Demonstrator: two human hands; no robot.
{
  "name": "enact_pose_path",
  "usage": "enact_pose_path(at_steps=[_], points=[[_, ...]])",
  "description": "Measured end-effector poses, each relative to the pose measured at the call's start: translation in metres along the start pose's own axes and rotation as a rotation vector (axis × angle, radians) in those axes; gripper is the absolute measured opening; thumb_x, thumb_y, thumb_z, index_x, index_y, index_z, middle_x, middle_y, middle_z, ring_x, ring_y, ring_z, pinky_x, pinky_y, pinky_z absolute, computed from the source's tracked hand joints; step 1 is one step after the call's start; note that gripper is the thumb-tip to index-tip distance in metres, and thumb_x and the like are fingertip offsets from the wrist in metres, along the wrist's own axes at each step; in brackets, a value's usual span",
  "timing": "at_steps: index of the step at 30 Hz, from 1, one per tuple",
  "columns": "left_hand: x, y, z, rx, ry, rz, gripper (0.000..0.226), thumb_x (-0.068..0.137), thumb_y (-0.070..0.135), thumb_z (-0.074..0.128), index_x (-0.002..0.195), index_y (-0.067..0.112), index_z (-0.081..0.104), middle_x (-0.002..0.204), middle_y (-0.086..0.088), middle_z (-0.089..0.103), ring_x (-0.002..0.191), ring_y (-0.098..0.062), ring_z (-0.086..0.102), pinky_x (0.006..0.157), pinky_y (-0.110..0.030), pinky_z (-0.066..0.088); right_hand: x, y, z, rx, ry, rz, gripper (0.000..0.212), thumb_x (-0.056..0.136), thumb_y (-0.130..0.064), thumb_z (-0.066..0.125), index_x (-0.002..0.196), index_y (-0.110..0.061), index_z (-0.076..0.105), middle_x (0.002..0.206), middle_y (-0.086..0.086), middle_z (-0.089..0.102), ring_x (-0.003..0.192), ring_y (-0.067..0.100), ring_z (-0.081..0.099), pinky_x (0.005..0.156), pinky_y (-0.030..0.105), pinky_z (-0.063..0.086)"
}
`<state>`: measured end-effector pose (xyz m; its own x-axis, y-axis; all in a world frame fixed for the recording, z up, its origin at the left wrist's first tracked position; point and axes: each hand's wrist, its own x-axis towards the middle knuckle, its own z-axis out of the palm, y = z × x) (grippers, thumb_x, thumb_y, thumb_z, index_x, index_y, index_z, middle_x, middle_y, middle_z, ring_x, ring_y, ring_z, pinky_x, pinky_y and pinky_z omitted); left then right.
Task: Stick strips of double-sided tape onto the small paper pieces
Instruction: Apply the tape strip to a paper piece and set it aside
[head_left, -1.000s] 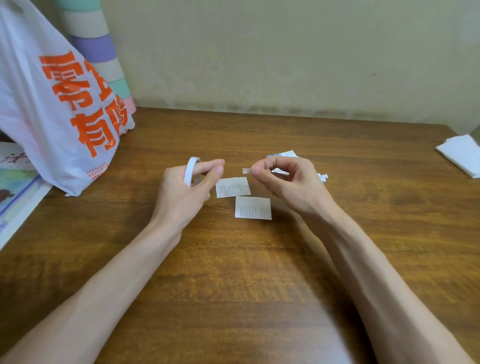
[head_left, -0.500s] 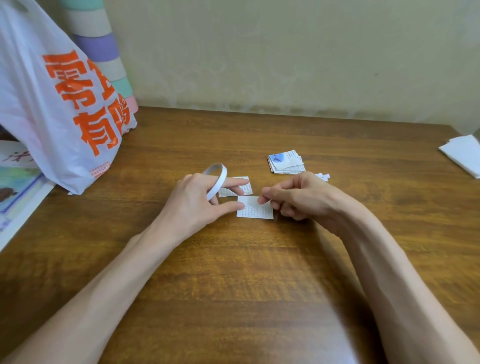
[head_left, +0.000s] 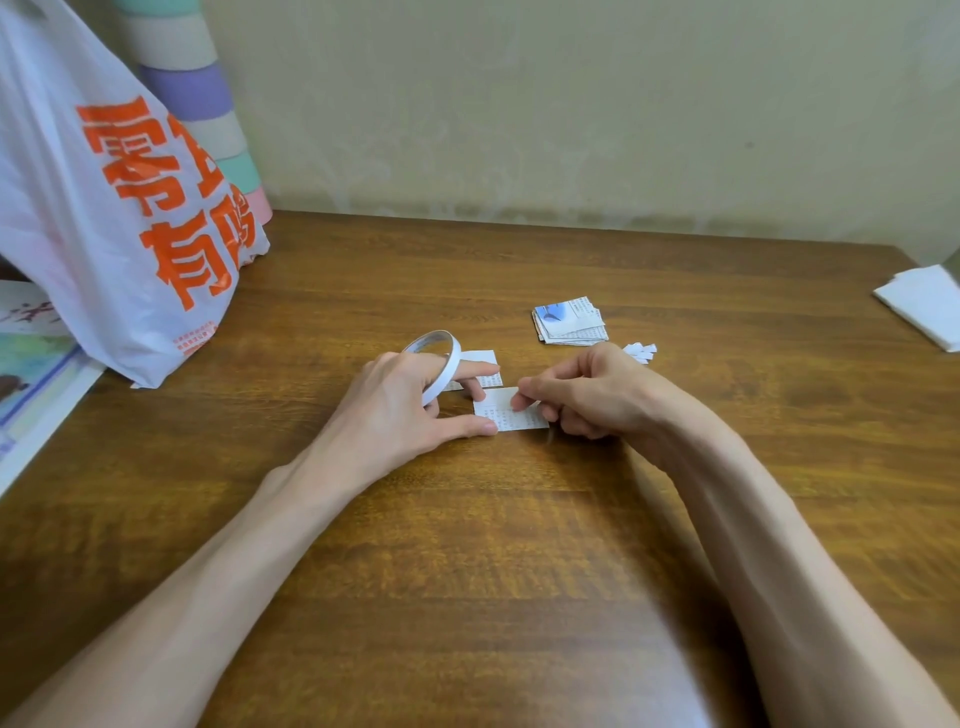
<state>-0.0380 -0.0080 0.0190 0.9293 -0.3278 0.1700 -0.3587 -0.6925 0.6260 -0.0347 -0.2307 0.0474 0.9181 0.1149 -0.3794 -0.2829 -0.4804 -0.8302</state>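
Head view, sole view.

Item 1, change. A second before, both hands were lifted clear of the brown wooden table (head_left: 467, 571), the right pinching a short white strip of tape. By this moment both had dropped onto the near small printed paper piece (head_left: 511, 415), which lay flat at the table's centre. Judged: the strip was being laid down, with pressing flat still to follow.

Item 2, right hand (head_left: 587, 395). Fingers curled, thumb and forefinger tips pinched together on the paper's far edge. The short white strip of tape (head_left: 517, 404) was barely distinguishable beneath them.

Item 3, left hand (head_left: 410, 410). The thin white ring-shaped roll of double-sided tape (head_left: 436, 364) was hooked over its fingers. The thumb lay straight, pressing the paper's near left corner to steady it.

Item 4, second small printed paper piece (head_left: 483, 366). Just beyond the first, partly under the left forefinger; whether taped, not discernible.

Item 5, surroundings.
- Small stack of printed paper pieces (head_left: 569, 322), farther right, apparently awaiting tape.
- Tiny white scraps (head_left: 641, 352), beside the right hand.
- White plastic bag with orange characters (head_left: 114, 208), far left.
- Tower of pastel rolls (head_left: 208, 104), behind the bag.
- Printed sheets (head_left: 31, 374), left edge.
- Folded white paper (head_left: 924, 306), far right.

Item 6, obstructions. Nothing stood between hands and stack. The dangling roll crowded the second piece and, by judgement, could snag it.
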Motion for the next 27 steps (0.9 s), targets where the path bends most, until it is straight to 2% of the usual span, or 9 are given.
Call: enact_pose_path(at_steps=[2,5,7,8,10,12,17,27], points=[[-0.001,0.000,0.000,0.019,0.003,0.014,0.034,0.076,0.044,0.090,0.105,0.030,0.080,0.051,0.045,0.048,0.045,-0.007,0.047,0.092,-0.029,0.053,0.001,0.000,0.001,-0.009,0.008,0.012,0.023,0.101,-0.022,0.068,0.090,-0.008,0.082,0.060,-0.001,0.062,0.047,0.014,0.044,0.040,0.018,0.032],[-0.001,-0.002,0.002,0.028,0.021,0.063,0.034,0.076,0.043,0.090,0.108,0.036,0.080,0.055,0.043,0.052,0.048,-0.004,0.050,0.082,-0.028,0.051,0.001,0.000,0.002,-0.019,0.011,0.014,0.024,0.101,-0.021,0.067,0.089,-0.006,0.081,0.061,0.001,0.067,0.047,0.015,0.045,0.041,0.017,0.036],[-0.001,-0.004,0.003,0.036,0.026,0.109,0.037,0.078,0.045,0.088,0.113,0.040,0.078,0.065,0.040,0.059,0.057,0.005,0.055,0.083,-0.032,0.053,0.000,-0.001,0.003,-0.013,0.008,0.017,0.024,0.102,-0.021,0.066,0.089,-0.006,0.080,0.062,0.002,0.069,0.045,0.014,0.046,0.042,0.017,0.038],[-0.001,-0.006,0.003,0.042,0.027,0.133,0.038,0.078,0.047,0.087,0.115,0.042,0.078,0.076,0.037,0.065,0.066,0.010,0.058,0.088,-0.036,0.055,0.000,-0.001,0.003,-0.009,0.005,0.020,0.025,0.102,-0.021,0.066,0.090,-0.005,0.080,0.063,0.003,0.069,0.045,0.014,0.046,0.043,0.017,0.038],[0.001,-0.012,0.005,0.048,0.025,0.176,0.036,0.080,0.053,0.081,0.115,0.044,0.078,0.101,0.024,0.074,0.089,0.003,0.067,0.090,-0.044,0.057,0.000,-0.001,0.004,-0.004,0.001,0.020,0.025,0.102,-0.021,0.066,0.091,-0.004,0.080,0.063,0.003,0.070,0.045,0.014,0.046,0.043,0.017,0.038],[0.003,-0.015,0.007,0.062,0.023,0.200,0.033,0.083,0.059,0.075,0.112,0.045,0.079,0.104,0.018,0.074,0.098,-0.009,0.070,0.085,-0.046,0.058,0.000,-0.001,0.004,-0.001,0.002,0.017,0.025,0.102,-0.020,0.065,0.092,-0.002,0.080,0.062,0.003,0.069,0.044,0.014,0.045,0.042,0.017,0.038],[0.004,-0.018,0.008,0.159,-0.013,0.258,0.046,0.087,0.072,0.050,0.113,0.046,0.078,0.100,0.012,0.069,0.091,-0.015,0.070,0.073,-0.046,0.058,0.000,-0.002,0.004,0.001,0.003,0.021,0.024,0.101,-0.019,0.066,0.092,-0.002,0.079,0.063,0.004,0.069,0.043,0.014,0.044,0.042,0.017,0.038],[0.005,-0.017,0.006,0.206,-0.049,0.275,0.047,0.090,0.072,0.045,0.120,0.050,0.074,0.101,0.009,0.064,0.089,-0.016,0.067,0.069,-0.047,0.057,-0.001,-0.002,0.004,0.004,0.005,0.028,0.023,0.101,-0.018,0.066,0.091,-0.003,0.080,0.064,0.004,0.069,0.042,0.013,0.044,0.041,0.017,0.036]])
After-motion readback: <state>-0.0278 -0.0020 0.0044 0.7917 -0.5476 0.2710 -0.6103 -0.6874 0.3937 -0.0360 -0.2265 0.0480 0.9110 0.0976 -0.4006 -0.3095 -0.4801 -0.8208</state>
